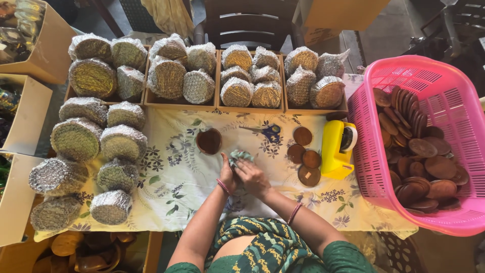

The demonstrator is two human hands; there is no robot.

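Looking down, I see my left hand (228,174) and my right hand (252,177) close together on the counter (172,187), both wrapped around a small green cloth (239,155). A brown disc (208,141) lies just beside the cloth, to my left. Four more discs (304,155) sit near a yellow tape holder (337,149) on my right. A pink basket (429,146) holds many discs. Wrapped stacks (96,146) fill my left side and the trays (217,106) at the back.

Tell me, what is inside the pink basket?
The pink basket holds many round brown discs, some flat and some standing on edge. They overlap, so the lower discs and the basket floor under them are hidden.
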